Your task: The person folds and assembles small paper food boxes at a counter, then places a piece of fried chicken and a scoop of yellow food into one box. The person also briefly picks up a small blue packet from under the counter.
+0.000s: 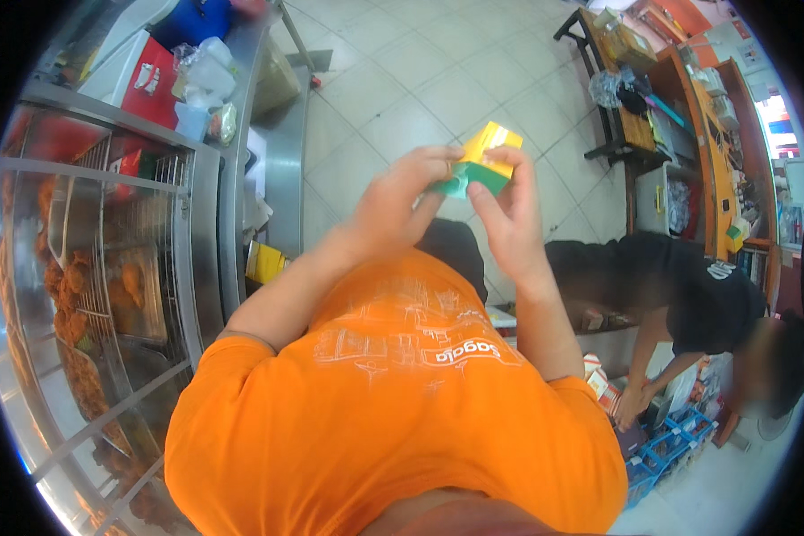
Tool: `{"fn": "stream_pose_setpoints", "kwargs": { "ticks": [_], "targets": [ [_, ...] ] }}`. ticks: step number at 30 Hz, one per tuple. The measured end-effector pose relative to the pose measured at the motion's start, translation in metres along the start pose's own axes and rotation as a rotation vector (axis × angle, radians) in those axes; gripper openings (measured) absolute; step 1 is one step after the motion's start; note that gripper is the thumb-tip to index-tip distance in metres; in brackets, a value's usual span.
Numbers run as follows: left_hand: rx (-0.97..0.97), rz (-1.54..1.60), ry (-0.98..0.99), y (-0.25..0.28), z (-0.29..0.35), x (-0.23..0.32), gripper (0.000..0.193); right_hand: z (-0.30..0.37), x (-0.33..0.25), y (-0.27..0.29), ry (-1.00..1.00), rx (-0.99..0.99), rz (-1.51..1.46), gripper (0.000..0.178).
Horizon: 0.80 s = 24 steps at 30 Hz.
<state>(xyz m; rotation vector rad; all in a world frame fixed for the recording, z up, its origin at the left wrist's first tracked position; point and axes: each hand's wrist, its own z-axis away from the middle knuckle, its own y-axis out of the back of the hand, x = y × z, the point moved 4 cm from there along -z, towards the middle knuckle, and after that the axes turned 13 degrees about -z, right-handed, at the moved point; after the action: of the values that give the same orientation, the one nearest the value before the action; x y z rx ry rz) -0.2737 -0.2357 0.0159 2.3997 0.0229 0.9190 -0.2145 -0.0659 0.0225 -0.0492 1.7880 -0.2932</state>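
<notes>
Out in front of my orange shirt, both hands hold up a small yellow and green carton (pixel 491 159). My left hand (pixel 405 195) grips its left side, with the fingers at the top edge and the thumb below. On the other side my right hand (pixel 513 210) has its thumb pressed on the green face and its fingers bent behind the yellow part. The carton looks tilted, and I cannot tell whether its flap is closed.
At left stands a glass display case (pixel 107 295) with fried food on racks. Beyond it runs a steel counter (pixel 281 134) with plastic bags (pixel 207 76). A co-worker in black (pixel 706 286) bends at the right over blue baskets (pixel 670 447). A wooden bench (pixel 630 125) stands far right.
</notes>
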Motion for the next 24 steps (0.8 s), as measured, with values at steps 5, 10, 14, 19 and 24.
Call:
{"fn": "stream_pose_setpoints", "kwargs": {
  "ticks": [5,10,14,19,24],
  "targets": [
    [-0.102,0.213,0.274,-0.002,0.011,-0.006,0.018,-0.004,-0.021,0.011,0.111,-0.027,0.608,0.03],
    [-0.107,0.309,0.453,-0.015,0.018,-0.014,0.021,-0.003,-0.027,0.016,0.213,0.004,0.926,0.021],
    [-0.021,0.586,0.687,-0.027,0.022,-0.026,0.02,0.0,-0.012,0.01,0.375,0.198,0.655,0.018],
    [-0.02,0.706,0.832,-0.021,0.025,-0.025,0.02,0.008,0.013,0.008,0.242,0.239,0.165,0.018],
    [-0.01,0.846,0.879,-0.022,0.018,-0.013,0.02,0.017,0.039,0.003,-0.231,0.293,-0.541,0.02]
  ]
}}
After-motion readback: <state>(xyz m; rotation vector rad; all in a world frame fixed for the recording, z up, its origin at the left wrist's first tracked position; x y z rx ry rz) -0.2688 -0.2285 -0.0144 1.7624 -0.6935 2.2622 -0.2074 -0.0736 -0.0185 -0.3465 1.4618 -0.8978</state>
